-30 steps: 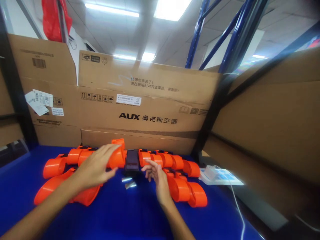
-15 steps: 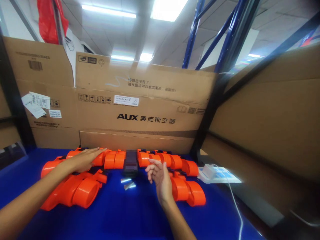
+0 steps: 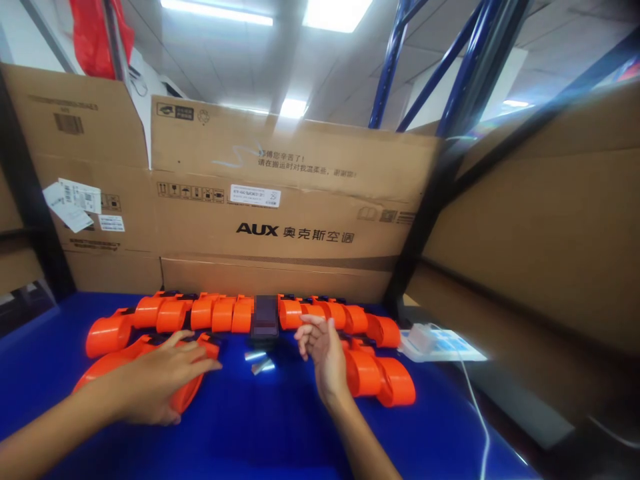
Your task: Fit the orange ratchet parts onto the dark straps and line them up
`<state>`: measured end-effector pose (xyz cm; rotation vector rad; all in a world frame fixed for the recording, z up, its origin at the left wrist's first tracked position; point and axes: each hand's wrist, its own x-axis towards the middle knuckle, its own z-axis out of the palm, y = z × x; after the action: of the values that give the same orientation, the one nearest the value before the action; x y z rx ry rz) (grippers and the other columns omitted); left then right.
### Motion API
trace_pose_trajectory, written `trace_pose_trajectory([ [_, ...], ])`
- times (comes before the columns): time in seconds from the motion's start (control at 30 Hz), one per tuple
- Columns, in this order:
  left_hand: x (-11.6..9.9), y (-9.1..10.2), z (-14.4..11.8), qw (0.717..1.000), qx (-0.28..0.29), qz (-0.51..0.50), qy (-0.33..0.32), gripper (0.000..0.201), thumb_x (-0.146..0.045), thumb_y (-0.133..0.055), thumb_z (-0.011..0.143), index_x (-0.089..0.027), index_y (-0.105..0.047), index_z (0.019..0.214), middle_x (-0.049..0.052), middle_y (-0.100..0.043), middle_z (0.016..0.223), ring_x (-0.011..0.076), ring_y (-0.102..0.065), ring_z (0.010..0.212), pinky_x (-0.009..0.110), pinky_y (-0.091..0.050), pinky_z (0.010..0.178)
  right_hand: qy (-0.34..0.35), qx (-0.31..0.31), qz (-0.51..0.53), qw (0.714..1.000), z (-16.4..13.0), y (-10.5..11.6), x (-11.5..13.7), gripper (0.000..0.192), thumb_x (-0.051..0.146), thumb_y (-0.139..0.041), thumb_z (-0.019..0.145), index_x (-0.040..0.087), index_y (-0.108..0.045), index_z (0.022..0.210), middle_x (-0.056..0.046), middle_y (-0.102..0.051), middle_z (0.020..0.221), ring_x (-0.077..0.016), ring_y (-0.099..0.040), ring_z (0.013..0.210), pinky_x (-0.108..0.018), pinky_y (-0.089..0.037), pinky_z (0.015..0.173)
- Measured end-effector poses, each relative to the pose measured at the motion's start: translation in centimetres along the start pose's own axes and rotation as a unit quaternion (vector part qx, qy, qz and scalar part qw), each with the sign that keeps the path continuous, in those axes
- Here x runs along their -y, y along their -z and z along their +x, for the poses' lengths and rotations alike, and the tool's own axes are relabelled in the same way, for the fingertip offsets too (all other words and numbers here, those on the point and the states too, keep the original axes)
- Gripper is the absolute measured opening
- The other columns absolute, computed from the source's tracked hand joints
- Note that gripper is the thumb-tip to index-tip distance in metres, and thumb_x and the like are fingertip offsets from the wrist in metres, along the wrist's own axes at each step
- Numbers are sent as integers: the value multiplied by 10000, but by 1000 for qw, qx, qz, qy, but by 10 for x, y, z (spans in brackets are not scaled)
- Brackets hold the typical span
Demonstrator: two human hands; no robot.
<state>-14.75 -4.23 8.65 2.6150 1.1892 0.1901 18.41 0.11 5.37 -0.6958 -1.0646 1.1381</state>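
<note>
The left hand (image 3: 155, 383) is lying with its grip open, fingers spread flat over a glossy orange plastic part (image 3: 185, 393) at the front left of the blue counter (image 3: 260, 427), while the right hand (image 3: 323, 353) is hovering with loosely curled fingers, gripping nothing, just beside another orange part (image 3: 380, 380). A row of orange parts (image 3: 210, 313) is standing along the cardboard box (image 3: 280, 200) at the back edge, with a dark phone (image 3: 265, 317) in its middle and two small metal pieces (image 3: 259, 361) before it. Open blue surface is lying in front between the arms.
</note>
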Motion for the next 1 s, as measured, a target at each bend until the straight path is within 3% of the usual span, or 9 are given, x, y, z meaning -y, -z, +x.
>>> trace_pose_trajectory([
  [0.13,-8,1,3,999,-45,-4,-16,785,-247,-698,588,-382,-570,1351,63,-626,1333,399,-557,1213,574,-285,1114,-3,-5,-8,1000,1,2,-3,596,712,-404,888,173,-630,1005,-53,-651,718,-148,-507,487,-255,-362,418],
  [0.3,-38,23,11,995,-81,-5,-62,812,-299,-732,606,-377,-534,1389,54,-644,1292,394,-587,1176,515,-410,1049,5,34,-98,995,-1,-4,-9,506,646,-517,880,164,-656,950,-36,-634,678,-127,-477,484,-229,-316,413],
  [0.4,-61,29,25,984,-137,-34,-109,783,-311,-744,629,-371,-542,1383,45,-652,1282,375,-590,1179,508,-390,1075,-13,111,-158,981,-2,-17,-14,450,568,-603,867,191,-643,1109,-7,-636,700,-112,-467,486,-220,-330,428],
  [0.5,-79,26,44,975,-164,-37,-147,802,-304,-734,675,-366,-478,1432,53,-622,1335,362,-562,1222,536,-332,1110,-52,165,-145,974,2,-31,-16,519,502,-630,867,260,-531,1315,40,-595,659,-116,-491,478,-220,-377,445],
  [0.63,-86,19,66,969,-182,-29,-164,827,-416,-761,718,-337,-420,1468,88,-597,1362,366,-530,1250,569,-307,1105,-19,123,-93,988,19,-40,-16,496,407,-670,819,259,-551,1278,45,-602,655,-130,-546,541,-238,-448,534],
  [0.73,-80,10,84,951,-246,-101,-156,761,-505,-731,757,-323,-455,1442,88,-545,1418,343,-476,1304,525,-310,1119,9,88,-89,992,32,-39,-14,444,382,-671,791,236,-598,1204,4,-681,760,-173,-633,680,-289,-506,666],
  [0.8,-72,1,100,918,-322,-199,-119,586,-479,-623,862,-313,-494,1408,85,-523,1432,310,-444,1333,489,-318,1124,9,84,-82,993,38,-37,-14,438,380,-675,777,218,-613,1179,-19,-713,819,-200,-663,745,-320,-520,722],
  [0.9,-60,-17,129,815,-431,-387,-22,464,-461,-586,887,-284,-581,1316,91,-575,1356,282,-498,1283,458,-366,1089,-11,99,-63,993,41,-35,-16,461,398,-681,773,202,-619,1186,-36,-730,852,-221,-679,762,-334,-527,710],
  [1.0,-50,-36,153,712,-391,-581,41,484,-483,-679,813,-231,-652,1225,113,-661,1235,295,-603,1147,437,-441,1000,-18,123,-61,990,41,-34,-19,471,442,-663,801,221,-616,1214,-45,-730,878,-240,-688,804,-353,-537,707],
])
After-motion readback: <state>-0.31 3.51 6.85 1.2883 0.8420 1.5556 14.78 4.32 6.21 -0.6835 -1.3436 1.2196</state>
